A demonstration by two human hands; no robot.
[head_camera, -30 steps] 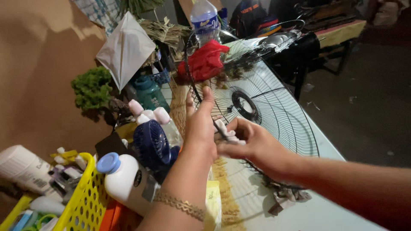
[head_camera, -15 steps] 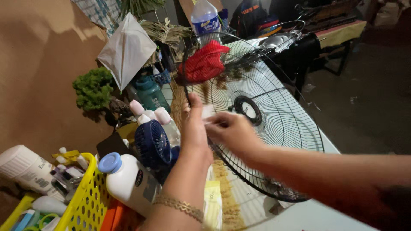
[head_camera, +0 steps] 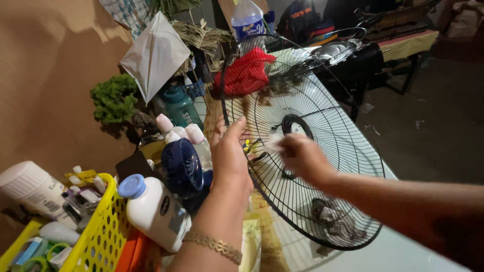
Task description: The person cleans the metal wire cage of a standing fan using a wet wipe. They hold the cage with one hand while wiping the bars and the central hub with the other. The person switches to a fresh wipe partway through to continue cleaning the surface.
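Observation:
A round black wire fan grille (head_camera: 285,125) stands tilted on its edge over the white table (head_camera: 403,254). My left hand (head_camera: 229,151) props it at its left rim, palm against the wires and fingers pointing up. A gold bracelet circles that wrist. My right hand (head_camera: 302,157) reaches in from the right and pinches a small white wipe (head_camera: 274,144) against the wires just left of the grille's centre ring. The wipe and the fingers are blurred.
Left of my arm are a yellow basket (head_camera: 103,226) of toiletries, a white bottle with a blue cap (head_camera: 154,211) and a small blue fan (head_camera: 181,166). Behind the grille sit a red cloth (head_camera: 247,75), a teal bottle (head_camera: 179,108) and a water bottle (head_camera: 247,20). A crumpled grey rag (head_camera: 333,221) lies under the grille.
The grille has been tipped up steeper. My right hand has moved with the wipe up and to the right, toward the centre ring. My left hand stays at the rim.

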